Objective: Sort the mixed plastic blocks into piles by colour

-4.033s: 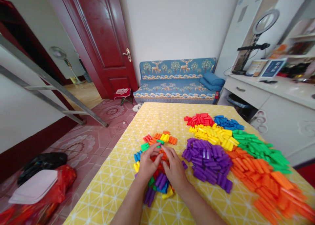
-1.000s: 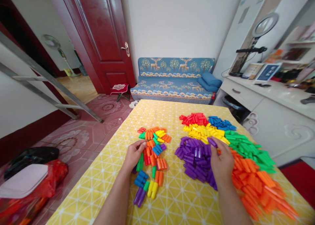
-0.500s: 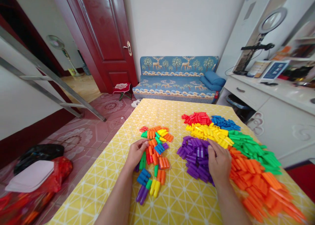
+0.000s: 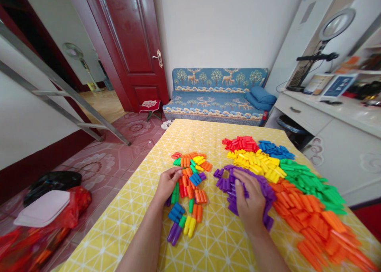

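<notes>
My left hand (image 4: 168,184) is at the left edge of a mixed group of bullet-shaped plastic pieces. Its thumb and fingertips are pinched together beside red pieces (image 4: 184,186); anything between them is hidden. Green (image 4: 175,193), blue (image 4: 176,213) and yellow pieces (image 4: 189,226) lie close by, several side by side in short rows. Over the purple pile (image 4: 264,184) rests my right hand (image 4: 251,198), its thumb apart from the fingers and the fingertips among purple pieces. No piece is visibly gripped in it.
Piles of red (image 4: 242,143), yellow (image 4: 256,163), blue (image 4: 275,149), green (image 4: 312,184) and orange pieces (image 4: 321,220) spread over the table's right side. A yellow patterned tablecloth (image 4: 119,236) covers the table. Beyond it stands a blue sofa (image 4: 218,101); at right is a white cabinet (image 4: 330,145).
My right hand has moved left across the purple pile, and its fingers have spread. Purple pieces have shifted under it. My left hand stays beside the mixed group.
</notes>
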